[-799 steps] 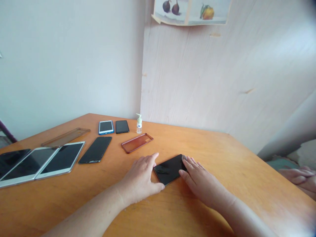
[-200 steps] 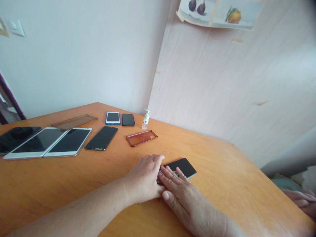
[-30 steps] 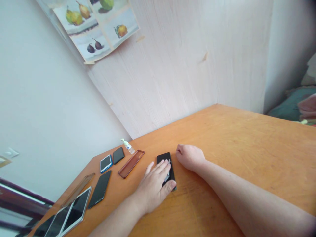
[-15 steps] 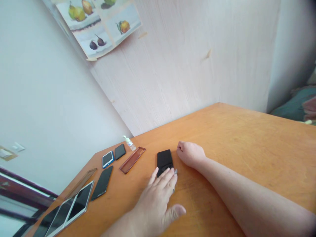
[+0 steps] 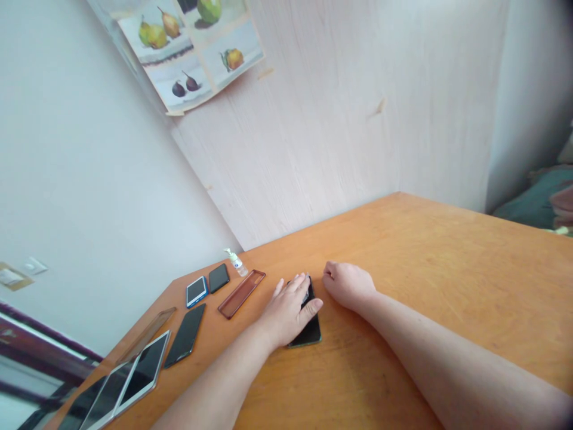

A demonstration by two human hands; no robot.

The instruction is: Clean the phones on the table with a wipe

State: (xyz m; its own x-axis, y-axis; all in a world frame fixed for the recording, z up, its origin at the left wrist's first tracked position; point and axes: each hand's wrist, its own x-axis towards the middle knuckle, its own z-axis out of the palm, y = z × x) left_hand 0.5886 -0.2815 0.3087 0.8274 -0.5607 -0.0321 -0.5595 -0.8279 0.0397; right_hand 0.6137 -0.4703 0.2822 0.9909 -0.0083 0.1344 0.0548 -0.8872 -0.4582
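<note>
A black smartphone (image 5: 313, 330) lies face up on the wooden table in front of me. My left hand (image 5: 287, 307) rests flat over its upper part, fingers stretched out and thumb apart. A small greyish patch shows under the fingers by the thumb; whether it is a cloth or a reflection, I cannot tell. Just right of the phone, my right hand (image 5: 350, 285) rests on the table in a loose fist, with nothing showing in it. To the left of the phone lies a reddish-brown clear phone case (image 5: 242, 294).
Left on the table (image 5: 430, 263) lie a pump bottle (image 5: 237, 264), a black phone (image 5: 219, 278), a blue-cased phone (image 5: 196, 291), a long black phone (image 5: 185, 334), a clear case (image 5: 150, 331) and a white-framed tablet (image 5: 143, 373). A wall panel (image 5: 331, 119) stands behind.
My left hand has moved forward over the phone, from its near end to its upper part, uncovering the near edge. The right fist stays in place. The view has shifted slightly.
</note>
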